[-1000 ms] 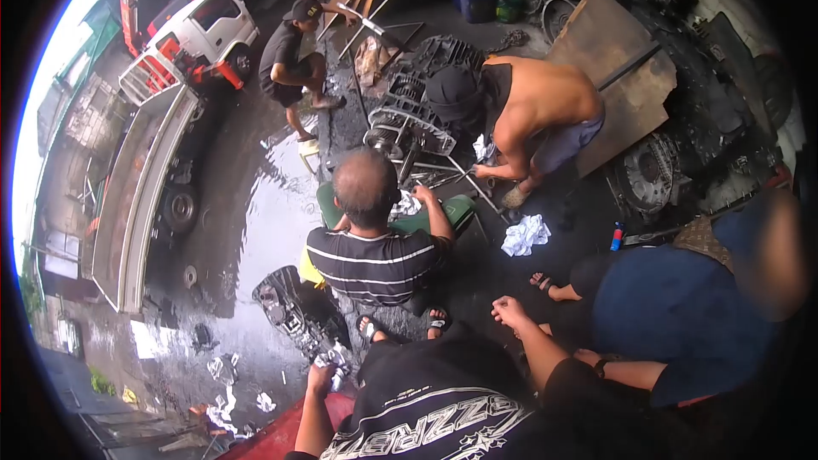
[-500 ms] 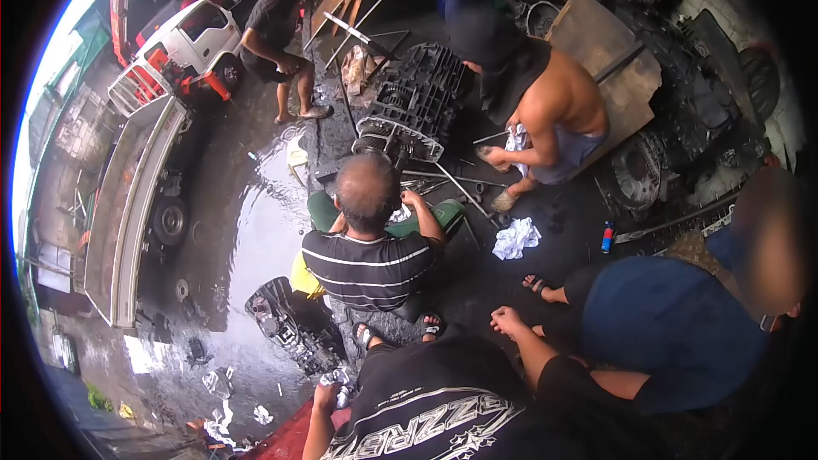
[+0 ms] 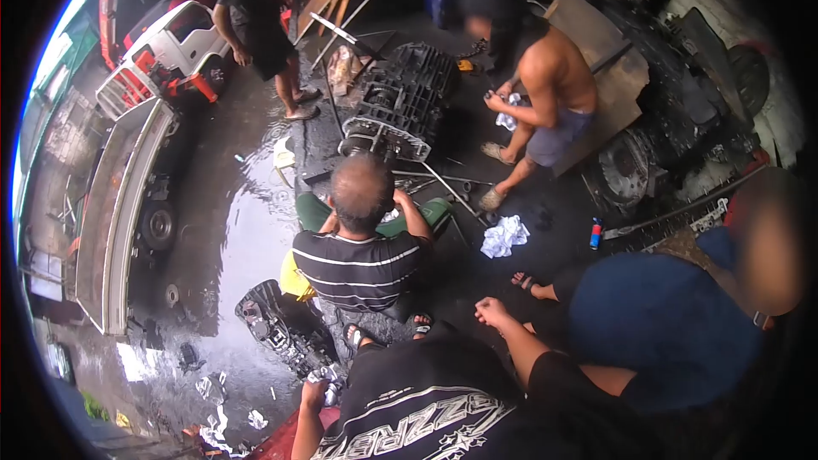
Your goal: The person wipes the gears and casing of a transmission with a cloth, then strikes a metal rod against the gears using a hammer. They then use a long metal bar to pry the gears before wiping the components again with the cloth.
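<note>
My left hand (image 3: 313, 392) reaches down at the bottom left and is closed on a crumpled white rag (image 3: 326, 375), right beside a dark greasy engine part (image 3: 277, 328) on the wet ground. My right hand (image 3: 492, 311) is held out in front of my black printed shirt (image 3: 426, 413) with its fingers curled and nothing in them. It hovers just behind a squatting person in a striped shirt (image 3: 362, 268).
A big gearbox (image 3: 400, 102) lies ahead. A shirtless person (image 3: 550, 89) stands by it wiping with a cloth. Another person (image 3: 256, 17) stands near a white truck (image 3: 170, 51). Someone in blue (image 3: 665, 324) sits at my right. A rag (image 3: 503, 236) and a spray can (image 3: 596, 232) lie on the floor.
The shirtless person rose from a crouch at the gearbox to standing, and the person by the truck stood up too. My hands have barely moved.
</note>
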Demonstrator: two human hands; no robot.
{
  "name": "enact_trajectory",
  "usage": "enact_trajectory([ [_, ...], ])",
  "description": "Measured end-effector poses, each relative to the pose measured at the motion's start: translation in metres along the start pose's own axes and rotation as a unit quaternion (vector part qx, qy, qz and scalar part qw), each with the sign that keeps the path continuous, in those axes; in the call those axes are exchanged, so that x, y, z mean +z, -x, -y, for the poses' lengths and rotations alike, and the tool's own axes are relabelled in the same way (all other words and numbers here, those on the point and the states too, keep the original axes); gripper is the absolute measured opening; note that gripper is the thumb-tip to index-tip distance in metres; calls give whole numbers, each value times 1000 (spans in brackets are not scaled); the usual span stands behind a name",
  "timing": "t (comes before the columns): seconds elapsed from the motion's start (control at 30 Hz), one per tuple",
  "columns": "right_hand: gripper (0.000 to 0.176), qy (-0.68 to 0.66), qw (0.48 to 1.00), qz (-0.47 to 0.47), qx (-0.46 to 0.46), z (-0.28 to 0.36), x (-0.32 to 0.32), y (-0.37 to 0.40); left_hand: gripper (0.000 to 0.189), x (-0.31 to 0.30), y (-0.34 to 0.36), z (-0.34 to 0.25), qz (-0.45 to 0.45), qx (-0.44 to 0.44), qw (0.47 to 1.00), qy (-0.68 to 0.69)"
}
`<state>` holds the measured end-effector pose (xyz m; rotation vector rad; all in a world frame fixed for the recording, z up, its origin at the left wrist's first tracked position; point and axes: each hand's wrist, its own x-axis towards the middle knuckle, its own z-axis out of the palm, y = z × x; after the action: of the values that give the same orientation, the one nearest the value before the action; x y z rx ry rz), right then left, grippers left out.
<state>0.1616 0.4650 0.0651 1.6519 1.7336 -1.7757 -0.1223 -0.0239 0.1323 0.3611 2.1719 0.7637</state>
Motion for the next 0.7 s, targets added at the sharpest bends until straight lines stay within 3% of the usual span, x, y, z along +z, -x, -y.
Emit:
enact_trajectory([
  [0.07, 17, -9, 1000, -4, -9, -3, 3, -2, 22, -5, 4, -18, -24, -59, 998, 10],
  [0.2, 16, -34, 999, -10, -11, -12, 5, 0, 21, -15, 10, -49, -11, -61, 998, -10],
  [0.27, 16, -57, 998, -16, -9, -18, 6, 5, 21, -15, -5, -6, 24, 12, 996, -86],
  [0.4, 15, -97, 995, -27, 18, -37, 3, 24, 23, -24, -22, 13, 76, 116, 954, -267],
  [0.5, 14, -84, 994, -44, 54, -61, 4, 38, 33, -28, -34, 6, 71, -99, 969, -217],
  [0.53, 15, -79, 994, -46, 64, -67, 4, 40, 37, -34, -20, -44, 70, -157, 967, -186],
  [0.6, 16, -69, 993, -49, 81, -76, 5, 42, 46, -40, -29, 1, 137, -198, 966, -93],
  [0.67, 17, -100, 989, -61, 85, -98, 11, 44, 28, -52, -24, -3, 198, -314, 919, -132],
  [0.7, 19, -129, 986, -69, 80, -115, 14, 43, 28, -59, -20, -2, 219, -322, 908, -152],
])
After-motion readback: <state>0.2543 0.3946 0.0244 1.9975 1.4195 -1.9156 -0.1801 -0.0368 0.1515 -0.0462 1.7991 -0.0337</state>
